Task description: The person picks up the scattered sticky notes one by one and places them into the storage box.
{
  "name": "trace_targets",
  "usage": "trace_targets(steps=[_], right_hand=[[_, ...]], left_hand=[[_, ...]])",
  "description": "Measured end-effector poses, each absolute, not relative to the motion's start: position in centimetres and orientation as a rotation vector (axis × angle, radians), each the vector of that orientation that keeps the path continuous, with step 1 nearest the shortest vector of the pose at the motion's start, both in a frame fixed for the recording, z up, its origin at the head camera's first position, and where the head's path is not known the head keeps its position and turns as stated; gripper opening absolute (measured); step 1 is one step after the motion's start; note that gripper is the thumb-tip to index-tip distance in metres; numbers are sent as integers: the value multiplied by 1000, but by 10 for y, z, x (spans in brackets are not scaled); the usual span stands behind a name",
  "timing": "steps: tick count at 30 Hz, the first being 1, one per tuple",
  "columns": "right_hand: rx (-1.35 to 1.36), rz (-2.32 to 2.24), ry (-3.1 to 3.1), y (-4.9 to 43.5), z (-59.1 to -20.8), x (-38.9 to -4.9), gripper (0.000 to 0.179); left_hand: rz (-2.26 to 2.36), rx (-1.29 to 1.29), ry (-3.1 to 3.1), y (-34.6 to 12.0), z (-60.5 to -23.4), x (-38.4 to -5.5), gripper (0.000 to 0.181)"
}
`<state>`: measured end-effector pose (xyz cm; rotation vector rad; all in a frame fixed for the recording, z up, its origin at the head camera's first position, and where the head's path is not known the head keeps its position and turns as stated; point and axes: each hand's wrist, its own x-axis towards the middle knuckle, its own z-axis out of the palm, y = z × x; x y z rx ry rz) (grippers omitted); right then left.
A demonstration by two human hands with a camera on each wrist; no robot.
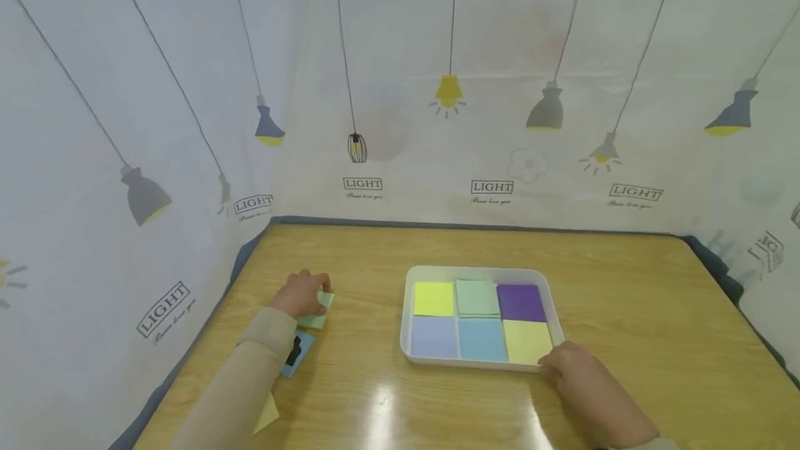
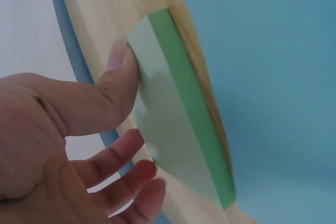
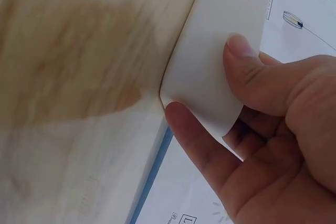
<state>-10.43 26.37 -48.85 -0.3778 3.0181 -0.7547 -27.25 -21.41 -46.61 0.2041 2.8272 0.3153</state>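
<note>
At the left of the table my left hand (image 1: 303, 295) holds a pale green pad of sticky notes (image 2: 168, 114) by its edges, thumb at one side and fingertips at the other. Just nearer to me lies a blue pad (image 1: 303, 354) with a dark patch on it, partly covered by my forearm. My right hand (image 1: 578, 373) grips the near right corner of a white tray (image 1: 473, 363), its thumb (image 3: 241, 51) against the tray wall. Inside the tray sit yellow (image 1: 433, 298), green (image 1: 478, 298), purple (image 1: 521, 302), lavender (image 1: 434, 337), blue (image 1: 482, 340) and cream (image 1: 528, 341) pads in two rows.
A pale yellow pad (image 1: 267, 414) pokes out beside my left sleeve (image 1: 250, 367), close to the near left side. The wooden table (image 1: 369, 248) is bordered at the back and both sides by a white cloth (image 1: 406, 40) printed with lamps.
</note>
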Motion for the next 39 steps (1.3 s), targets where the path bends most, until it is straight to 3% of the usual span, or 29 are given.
trace_targets(steps=[10, 19, 26, 31, 39], right_hand=[[-441, -602, 3111, 262, -492, -104, 5], [-446, -583, 3117, 262, -490, -102, 5], [-391, -628, 3075, 261, -488, -103, 10], [-353, -681, 3053, 262, -488, -103, 11], [-367, -709, 3073, 263, -490, -102, 11]], left_hand=[[263, 261, 2829, -217, -468, -278, 37], [236, 283, 2852, -218, -473, -281, 38], [222, 283, 2889, -212, -460, -279, 49], [268, 247, 2904, -210, -457, -280, 32], [277, 234, 2918, -210, -455, -279, 23]])
